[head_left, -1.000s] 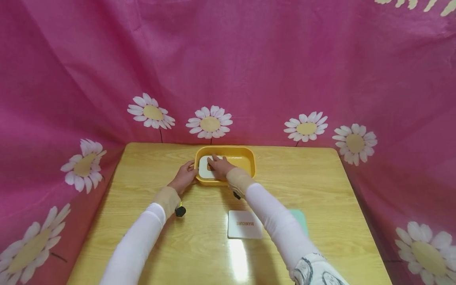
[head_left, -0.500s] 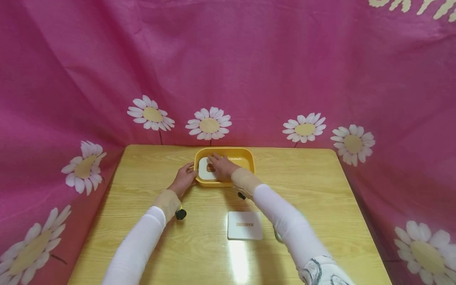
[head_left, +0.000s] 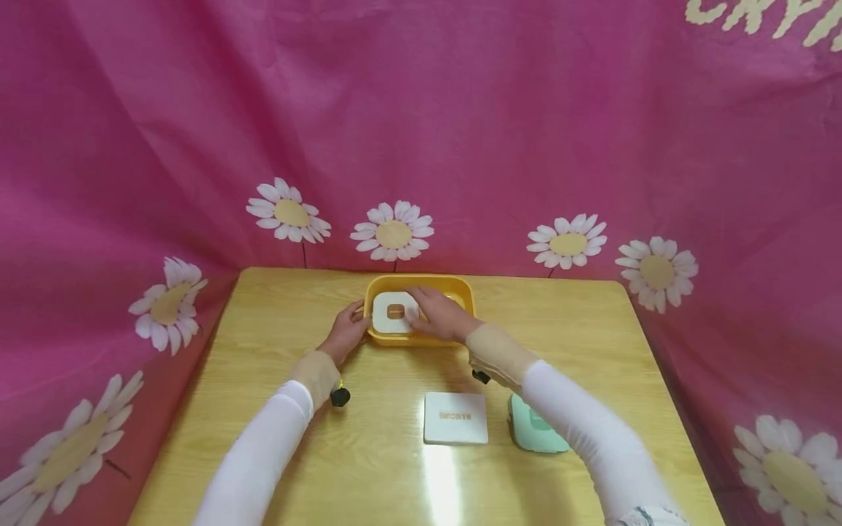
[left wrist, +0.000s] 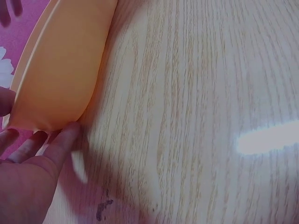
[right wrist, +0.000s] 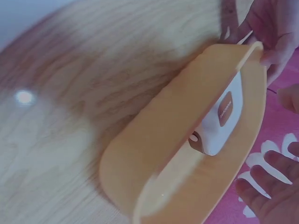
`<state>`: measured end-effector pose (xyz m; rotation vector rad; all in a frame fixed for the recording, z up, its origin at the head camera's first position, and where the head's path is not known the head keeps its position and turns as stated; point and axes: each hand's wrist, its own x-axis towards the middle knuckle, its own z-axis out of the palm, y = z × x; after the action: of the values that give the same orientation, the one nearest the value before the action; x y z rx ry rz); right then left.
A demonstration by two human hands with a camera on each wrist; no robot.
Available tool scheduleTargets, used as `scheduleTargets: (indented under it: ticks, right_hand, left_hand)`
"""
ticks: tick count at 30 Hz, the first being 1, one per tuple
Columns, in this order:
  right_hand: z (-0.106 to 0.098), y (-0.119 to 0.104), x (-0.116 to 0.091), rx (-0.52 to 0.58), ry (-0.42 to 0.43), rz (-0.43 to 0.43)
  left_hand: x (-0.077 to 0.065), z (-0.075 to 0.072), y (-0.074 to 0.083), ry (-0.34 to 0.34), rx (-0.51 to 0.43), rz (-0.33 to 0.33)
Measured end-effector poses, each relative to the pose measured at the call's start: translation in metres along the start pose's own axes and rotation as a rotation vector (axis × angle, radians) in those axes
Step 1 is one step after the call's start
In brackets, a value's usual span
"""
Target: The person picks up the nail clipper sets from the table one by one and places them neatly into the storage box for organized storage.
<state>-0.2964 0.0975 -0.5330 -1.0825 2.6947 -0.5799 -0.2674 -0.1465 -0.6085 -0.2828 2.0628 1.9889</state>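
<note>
A white rounded case (head_left: pixel 384 321) with a brown label lies in the left end of a yellow plastic basket (head_left: pixel 421 340) at the table's back. My left hand (head_left: pixel 345 333) grips the basket's left end, thumb at the rim and fingers against the outside, as the left wrist view's basket wall (left wrist: pixel 60 70) shows. My right hand (head_left: pixel 442 314) hovers over the basket just right of the case, its fingers loosely extended with nothing held. In the right wrist view, the case (right wrist: pixel 234 109) shows a metal-looking clasp on its side, apart from my right fingers (right wrist: pixel 268 172).
A flat white box marked MANICURE (head_left: pixel 456 418) lies on the wooden table (head_left: pixel 368 438) in front of the basket. To its right sits a mint-green case (head_left: pixel 536 427), partly under my right forearm. A pink flowered cloth (head_left: pixel 460 146) hangs behind the table.
My right hand has come off the white case and shifted right, uncovering its label. The right forearm moved right too, exposing more of the mint-green case. My left hand stays at the basket.
</note>
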Motion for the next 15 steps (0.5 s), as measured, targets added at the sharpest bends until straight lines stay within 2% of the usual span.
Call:
scheduleTargets:
  ticks: [6, 15]
  right_hand:
    - [-0.001, 0.001, -0.033, 0.023, 0.036, -0.017]
    - [-0.002, 0.001, -0.073, 0.02, 0.079, -0.017]
  left_hand:
    - [-0.001, 0.0, -0.007, -0.002, -0.001, -0.019]
    - [0.001, 0.001, -0.004, 0.01, -0.001, 0.007]
